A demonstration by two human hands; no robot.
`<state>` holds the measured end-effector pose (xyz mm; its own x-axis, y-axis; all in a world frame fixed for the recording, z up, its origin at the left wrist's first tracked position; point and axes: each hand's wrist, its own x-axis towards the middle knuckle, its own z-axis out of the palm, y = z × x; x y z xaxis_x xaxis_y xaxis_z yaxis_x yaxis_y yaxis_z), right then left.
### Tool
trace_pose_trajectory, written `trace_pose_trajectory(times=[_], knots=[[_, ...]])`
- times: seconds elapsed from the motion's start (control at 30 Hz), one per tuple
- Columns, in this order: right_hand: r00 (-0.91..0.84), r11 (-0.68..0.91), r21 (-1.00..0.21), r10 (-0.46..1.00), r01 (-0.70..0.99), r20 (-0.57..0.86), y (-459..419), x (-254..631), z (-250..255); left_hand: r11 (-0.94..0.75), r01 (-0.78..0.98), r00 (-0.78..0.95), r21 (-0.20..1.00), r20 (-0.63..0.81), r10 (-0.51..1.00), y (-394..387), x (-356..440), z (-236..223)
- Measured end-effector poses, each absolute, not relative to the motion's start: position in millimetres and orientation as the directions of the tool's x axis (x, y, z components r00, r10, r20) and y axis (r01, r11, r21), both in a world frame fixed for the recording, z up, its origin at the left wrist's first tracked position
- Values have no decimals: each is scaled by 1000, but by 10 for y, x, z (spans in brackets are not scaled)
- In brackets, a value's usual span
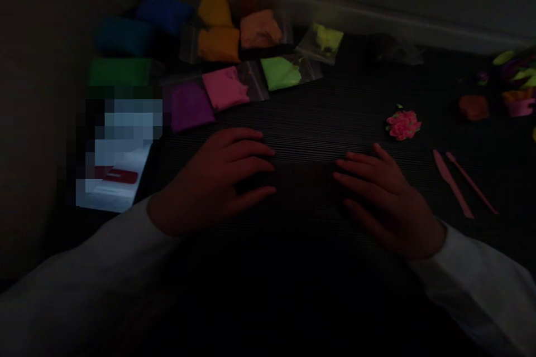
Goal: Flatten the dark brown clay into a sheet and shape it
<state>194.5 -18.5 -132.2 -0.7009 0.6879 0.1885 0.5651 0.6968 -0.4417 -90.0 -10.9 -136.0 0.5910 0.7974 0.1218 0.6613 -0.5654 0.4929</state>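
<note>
My left hand (221, 178) rests over the dark table (301, 139), its fingers stretched out and apart, holding nothing. Opposite it, my right hand (383, 201) also has its fingers spread, with nothing in them. Beyond the right hand lies a small pink clay flower cluster (403, 125) with green bits. To that hand's right are a pink modelling knife (452, 183) and a thinner pink modelling tool (472, 183). Nearest the left hand are a purple clay packet (191, 106) and a pink clay packet (226, 88). The picture is very dark.
A lit screen (119, 162), partly pixelated, stands at the left. Behind are packets of green (120, 71), blue (164, 14), orange (218, 43), peach (260, 29), light green (281, 72) and yellow clay (328, 39). A brownish lump (473, 107) and small pink pot (519, 103) sit right.
</note>
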Motion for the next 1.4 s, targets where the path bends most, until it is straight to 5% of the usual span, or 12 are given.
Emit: trace_pose_trajectory(times=[0.27, 0.47, 0.63, 0.7, 0.87, 0.97, 1.2, 1.4], knots=[[-417, 573, -526, 819, 628, 393, -235, 2050, -1230, -415, 653, 508, 633, 41, 861, -187, -840, -1330], [-131, 482, -613, 839, 626, 527, -149, 2161, -1246, -218, 523, 226, 824, 113, 968, -140, -861, -1310], [-81, 500, -619, 813, 606, 577, -74, 2186, -1301, -166, 432, 49, 886, 161, 986, 13, -890, -1369], [-96, 525, -615, 801, 589, 591, -55, 2182, -1323, -139, 550, 77, 824, 115, 990, 30, -851, -1380], [-64, 518, -629, 799, 579, 599, -8, 2198, -1347, -365, 865, 280, 345, 272, 921, -86, -696, -1416], [-22, 512, -636, 789, 577, 614, 23, 2229, -1339, -401, 866, 326, 298, 271, 906, -169, -656, -1473], [14, 510, -653, 782, 560, 623, 71, 2260, -1341, -134, 772, 92, 621, 99, 991, -174, -703, -1484], [6, 514, -661, 787, 547, 617, 93, 2257, -1369, 41, 434, -140, 900, 23, 990, -192, -631, -1368]])
